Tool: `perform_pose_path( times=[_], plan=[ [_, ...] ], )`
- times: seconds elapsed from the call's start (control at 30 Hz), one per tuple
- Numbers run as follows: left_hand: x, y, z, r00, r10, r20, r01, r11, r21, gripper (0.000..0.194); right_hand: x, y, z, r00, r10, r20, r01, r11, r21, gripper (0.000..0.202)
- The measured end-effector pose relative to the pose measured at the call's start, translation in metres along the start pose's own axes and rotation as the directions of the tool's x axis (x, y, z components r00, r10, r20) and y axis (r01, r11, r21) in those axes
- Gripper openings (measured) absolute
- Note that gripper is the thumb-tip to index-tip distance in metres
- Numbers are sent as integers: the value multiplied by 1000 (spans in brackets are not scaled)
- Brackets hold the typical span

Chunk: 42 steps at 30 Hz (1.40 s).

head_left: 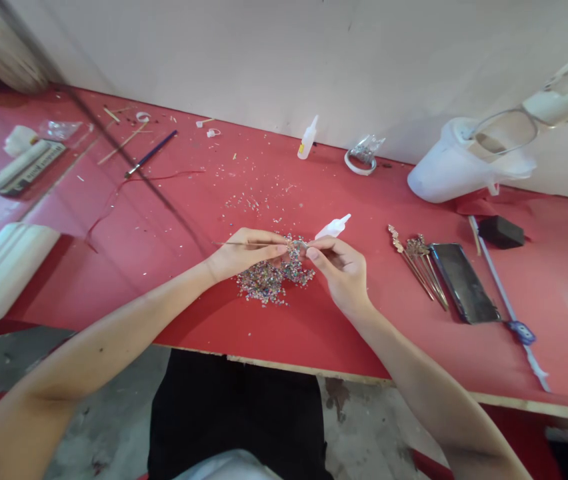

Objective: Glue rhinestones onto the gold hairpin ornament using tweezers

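Both hands meet above a pile of small multicoloured sparkling pieces (263,281) on the red table. My left hand (251,253) is closed on a thin metallic stick, whose shaft runs back over the wrist. Thumb and finger of my right hand (340,268) pinch a small shiny piece beside the stick's decorated end; its exact shape is too small to tell. A white glue bottle (333,227) lies just behind my right hand.
Ornamented hair sticks (419,257) and a black phone (465,283) lie right, with a black block (501,232) and white jug (444,163) beyond. Another bottle (307,140) stands near the wall. A blue brush (151,154) and white roll (7,270) are left. The table's edge (309,370) is nearest me.
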<state>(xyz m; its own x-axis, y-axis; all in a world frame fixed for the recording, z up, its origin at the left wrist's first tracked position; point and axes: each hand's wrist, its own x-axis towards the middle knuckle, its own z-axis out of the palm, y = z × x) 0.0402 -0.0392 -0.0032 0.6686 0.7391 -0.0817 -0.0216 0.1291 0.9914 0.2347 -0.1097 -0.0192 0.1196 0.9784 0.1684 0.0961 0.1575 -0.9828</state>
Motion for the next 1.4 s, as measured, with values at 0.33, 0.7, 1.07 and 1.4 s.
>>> perform_pose_path(
  times=[0.33,0.7,1.07,1.4],
  plan=[
    [1,-7,-1,997,-20,73,16,999,43,28,5,9,-5,998,65,5,-65,997,32,12],
    [3,-14,0,996,-13,86,21,996,-87,26,6,15,-4,996,88,3,-88,992,92,14],
    [-1,-13,-3,967,96,237,-18,951,-308,26,6,19,-5,999,25,-23,-20,980,200,12],
    [-4,-3,1,915,-17,403,201,886,-418,31,4,16,-7,1000,13,-10,-12,987,162,18]
  ],
)
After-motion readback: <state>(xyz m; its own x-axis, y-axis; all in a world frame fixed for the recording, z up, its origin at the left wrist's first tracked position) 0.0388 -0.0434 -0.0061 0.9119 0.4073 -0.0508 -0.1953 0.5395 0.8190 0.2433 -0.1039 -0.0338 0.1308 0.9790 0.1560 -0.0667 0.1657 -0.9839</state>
